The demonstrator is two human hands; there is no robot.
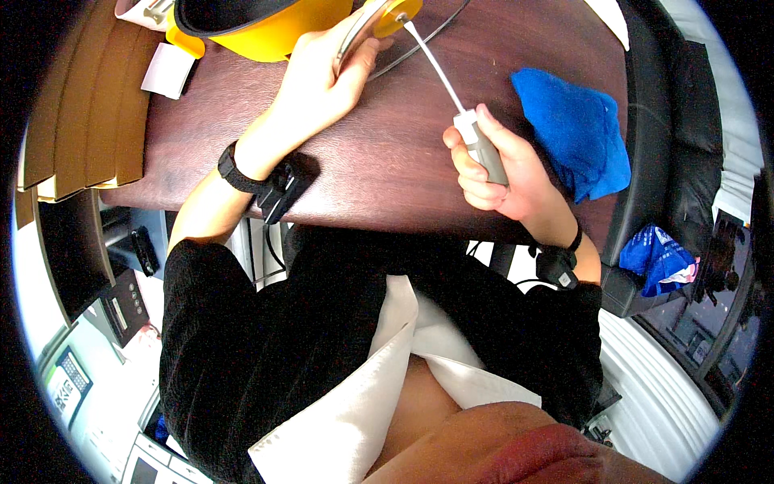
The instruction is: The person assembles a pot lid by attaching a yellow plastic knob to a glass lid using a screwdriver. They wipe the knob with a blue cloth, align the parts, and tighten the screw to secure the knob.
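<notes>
My left hand (326,85) grips the edge of a curved, rimmed piece that looks like a pot lid (359,32), cut off by the top of the picture. A round yellow knob-like part (393,18) sits on it. My right hand (508,173) is closed around the grey and white handle of a screwdriver (438,68). Its shaft slants up and to the left, and the tip meets the middle of the yellow part. Close to the left hand stands a yellow pot (278,32) with a dark inside. Some of the left fingers are hidden behind the lid.
A crumpled blue cloth (572,133) lies on the dark reddish table (387,177), right of my right hand. White paper (168,71) lies at the far left, beside brown cardboard (89,105). A black padded seat (673,153) stands past the table's right edge.
</notes>
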